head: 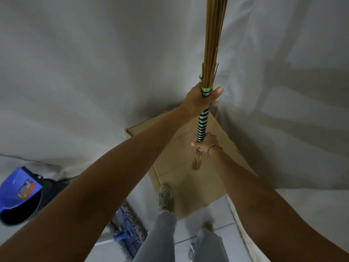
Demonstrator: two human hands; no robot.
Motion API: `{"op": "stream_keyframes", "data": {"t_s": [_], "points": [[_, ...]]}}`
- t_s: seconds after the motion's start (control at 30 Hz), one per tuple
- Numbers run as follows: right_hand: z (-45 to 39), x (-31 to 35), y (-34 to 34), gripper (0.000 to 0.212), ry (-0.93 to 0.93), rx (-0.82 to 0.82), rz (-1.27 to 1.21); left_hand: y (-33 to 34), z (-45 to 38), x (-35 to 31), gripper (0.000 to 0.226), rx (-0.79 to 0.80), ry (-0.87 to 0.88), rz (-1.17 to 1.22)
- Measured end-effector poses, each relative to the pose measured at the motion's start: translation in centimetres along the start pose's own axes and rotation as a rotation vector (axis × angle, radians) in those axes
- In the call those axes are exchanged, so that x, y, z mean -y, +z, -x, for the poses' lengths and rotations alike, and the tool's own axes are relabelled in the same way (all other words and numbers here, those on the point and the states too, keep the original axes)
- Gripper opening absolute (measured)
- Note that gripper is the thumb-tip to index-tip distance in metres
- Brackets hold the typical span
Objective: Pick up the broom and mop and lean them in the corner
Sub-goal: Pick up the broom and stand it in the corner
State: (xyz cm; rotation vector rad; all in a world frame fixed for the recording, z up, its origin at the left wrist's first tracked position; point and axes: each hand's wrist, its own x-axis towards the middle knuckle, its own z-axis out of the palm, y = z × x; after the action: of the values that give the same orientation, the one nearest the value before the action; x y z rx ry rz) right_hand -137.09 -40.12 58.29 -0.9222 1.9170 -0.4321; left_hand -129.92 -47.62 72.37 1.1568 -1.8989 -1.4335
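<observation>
Both hands (200, 99) round upright broom (203, 125); blue bucket (17, 197) nearby.

Pale draped walls (85, 63) — cardboard (188, 176) over tiled floor (207, 241), dim corner.

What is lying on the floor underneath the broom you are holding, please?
Under the broom, flattened cardboard covers the corner floor. The broom's tied lower end hangs above it. What lies beneath the cardboard is hidden.
</observation>
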Motion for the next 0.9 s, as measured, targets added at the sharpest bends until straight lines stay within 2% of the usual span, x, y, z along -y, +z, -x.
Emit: {"op": "stream_keyframes", "data": {"t_s": [0.13, 0.3, 0.4, 0.5, 0.57, 0.67, 0.8, 0.9], "points": [[-7.9, 1.7, 2.0, 0.02, 0.032, -0.006, -0.012, -0.9, -7.2, 5.1, 0.03, 0.027, -0.021, 0.021], [-17.3, 0.5, 5.4, 0.021, 0.082, 0.001, -0.072, -1.0, -15.5, 12.6, 0.033, 0.138, -0.065, 0.082], [-21.3, -1.2, 7.4, 0.024, 0.127, 0.025, -0.108, -0.8, -18.6, 17.7, 0.03, 0.193, -0.161, 0.144], [-25.0, -3.5, 9.1, 0.032, 0.201, 0.019, -0.117, -0.2, -20.8, 23.0, 0.05, 0.27, -0.266, 0.156], [-26.2, -4.5, 9.6, 0.032, 0.241, 0.018, -0.117, 0.1, -21.2, 25.0, 0.047, 0.288, -0.256, 0.127], [-28.2, -5.5, 9.9, 0.036, 0.245, -0.026, -0.077, 1.1, -22.4, 27.2, 0.034, 0.24, -0.202, 0.059], [-30.1, -4.8, 10.1, 0.03, 0.182, -0.148, -0.054, 1.7, -23.3, 28.1, 0.032, 0.087, -0.103, -0.072], [-30.8, -3.8, 9.9, 0.029, 0.173, -0.169, -0.094, 2.1, -23.3, 28.5, 0.031, 0.048, -0.069, -0.143]]}}
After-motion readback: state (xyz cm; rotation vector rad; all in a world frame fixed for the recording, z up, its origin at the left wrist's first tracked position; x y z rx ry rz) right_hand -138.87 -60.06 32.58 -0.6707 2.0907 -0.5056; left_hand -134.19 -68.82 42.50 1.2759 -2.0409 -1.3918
